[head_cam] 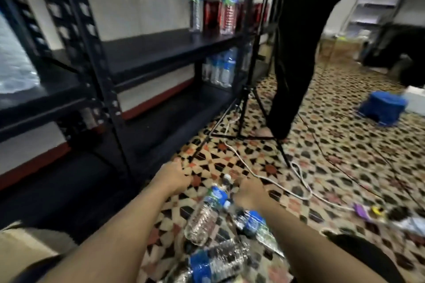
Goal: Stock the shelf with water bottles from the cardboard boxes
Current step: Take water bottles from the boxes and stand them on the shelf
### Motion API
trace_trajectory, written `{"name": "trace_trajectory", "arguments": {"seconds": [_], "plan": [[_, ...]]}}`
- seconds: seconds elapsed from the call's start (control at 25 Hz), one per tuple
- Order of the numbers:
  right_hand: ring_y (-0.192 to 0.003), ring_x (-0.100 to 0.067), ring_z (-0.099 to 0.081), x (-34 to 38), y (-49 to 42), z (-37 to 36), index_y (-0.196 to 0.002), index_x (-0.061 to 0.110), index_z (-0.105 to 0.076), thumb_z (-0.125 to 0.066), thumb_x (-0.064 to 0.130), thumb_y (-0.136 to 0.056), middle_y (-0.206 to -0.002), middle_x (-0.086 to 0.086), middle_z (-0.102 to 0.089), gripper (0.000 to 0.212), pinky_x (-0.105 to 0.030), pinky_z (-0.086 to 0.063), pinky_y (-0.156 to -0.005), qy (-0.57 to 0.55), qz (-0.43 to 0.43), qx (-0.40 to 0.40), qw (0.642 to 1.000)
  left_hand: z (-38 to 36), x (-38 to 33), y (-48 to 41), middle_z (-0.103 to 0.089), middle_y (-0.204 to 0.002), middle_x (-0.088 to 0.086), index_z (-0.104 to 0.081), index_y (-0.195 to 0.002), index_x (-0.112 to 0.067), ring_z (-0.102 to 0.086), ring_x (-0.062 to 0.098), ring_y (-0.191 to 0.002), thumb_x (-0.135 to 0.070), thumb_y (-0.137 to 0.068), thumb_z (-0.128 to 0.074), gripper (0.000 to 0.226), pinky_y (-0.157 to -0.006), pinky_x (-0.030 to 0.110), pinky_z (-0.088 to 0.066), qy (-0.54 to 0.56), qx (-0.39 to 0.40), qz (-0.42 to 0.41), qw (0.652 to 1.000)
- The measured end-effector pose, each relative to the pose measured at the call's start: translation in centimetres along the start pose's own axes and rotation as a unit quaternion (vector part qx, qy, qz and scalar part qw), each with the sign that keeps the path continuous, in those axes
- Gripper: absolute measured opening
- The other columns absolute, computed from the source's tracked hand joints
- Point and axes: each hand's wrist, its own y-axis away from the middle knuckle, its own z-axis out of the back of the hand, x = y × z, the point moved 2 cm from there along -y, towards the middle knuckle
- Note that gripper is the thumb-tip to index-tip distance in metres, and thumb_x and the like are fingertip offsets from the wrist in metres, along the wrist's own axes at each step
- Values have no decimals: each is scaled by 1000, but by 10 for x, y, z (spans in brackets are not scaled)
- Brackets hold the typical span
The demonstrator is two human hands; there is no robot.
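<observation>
At the bottom centre, three water bottles [203, 217] are lying on the patterned floor [322, 167]; just above them the left hand [172, 179] and right hand [249, 192] are reaching down, the right just beside one bottle's cap; blur is hiding both grips, so I cannot tell them; farther off, the black shelf [161, 46] is carrying two standing bottles [195, 0] at top centre; a person in black trousers [299, 41] is standing at upper right.

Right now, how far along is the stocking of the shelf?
Early stage. Done: two upper bottles stand on the shelf, with a few lower bottles one level down. In hand: the left hand and right hand are down by three floor bottles; blur hides any grip. Left: those three, and much shelf board shows bare.
</observation>
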Motion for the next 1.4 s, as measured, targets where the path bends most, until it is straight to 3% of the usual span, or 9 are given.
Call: {"name": "trace_trajectory", "arguments": {"seconds": [0.08,0.2,0.36,0.52,0.72,0.84,1.0,1.16,1.4], "plan": [[-102,-24,-61,-28,-11,-25,-112,16,-63,-59,35,-88,-110,-7,-65,30,-28,-43,-74,-2,-55,17,998,-41,5,-8,-52,-138,6,-48,-137,-17,-54,27,-121,-42,-88,-63,57,-101,32,-45,19,22,3,1000],[-121,-26,-52,-52,-32,-58,-137,14,-49,-59,39,-92,-137,-10,-53,52,-36,-45,-99,6,-98,51,994,-114,38,-28,-53,-138,5,-47,-138,-24,-53,23,-121,-53,-82,-65,65,-100,36,-47,51,69,54,995],[-135,-31,-44,-91,-107,-34,-149,8,-36,-68,28,-91,-150,-13,-40,69,-40,-38,-112,102,-143,254,951,-182,58,-78,-33,-156,6,-29,-151,-26,-39,27,-139,-61,-82,-63,85,-110,41,-40,56,105,91,989],[-144,-35,-29,-114,-149,-5,-152,10,-29,-73,62,-75,-157,-12,-30,103,-43,-26,-118,109,-164,380,904,-229,47,-115,-19,-162,5,-14,-156,-31,-28,32,-145,-67,-81,-59,94,-114,53,-32,78,139,93,983],[-146,-36,-23,-150,-126,-73,-155,19,12,-70,50,-84,-162,-11,-16,113,-47,-23,-118,55,-176,293,938,-265,45,-141,13,-164,6,9,-156,-28,-2,36,-150,-69,-83,-55,105,-118,55,-18,-38,156,89,983],[-143,-42,-25,-164,-112,-133,-153,21,19,-81,43,-75,-159,-21,-19,129,-54,-25,-115,79,-168,225,957,-272,61,-143,9,-163,7,16,-154,-35,-19,39,-145,-64,-85,-57,104,-113,53,-32,-83,134,82,984],[-135,-39,-37,-174,-108,-147,-156,19,5,-79,44,-74,-150,-21,-33,119,-58,-32,-112,176,-125,129,968,-271,77,-148,-21,-151,17,26,-147,-44,-45,33,-124,-58,-87,-59,105,-95,45,-50,-105,141,94,980],[-103,-22,-59,-192,-116,-141,-141,13,-32,-81,58,-66,-120,-7,-61,100,-33,-52,-87,73,-140,122,980,-267,92,-144,-24,-152,21,23,-151,-37,-49,37,-125,-56,-82,-69,116,-93,44,-51,-102,156,135,973],[-94,-22,-63,-190,-99,-177,-135,15,-29,-90,46,-55,-114,-7,-61,105,-34,-59,-76,-70,-208,72,973,-268,94,-155,-32,-151,23,-18,-153,-15,-39,42,-135,-41,-62,-89,118,-105,52,-42,60,126,227,964]]}}
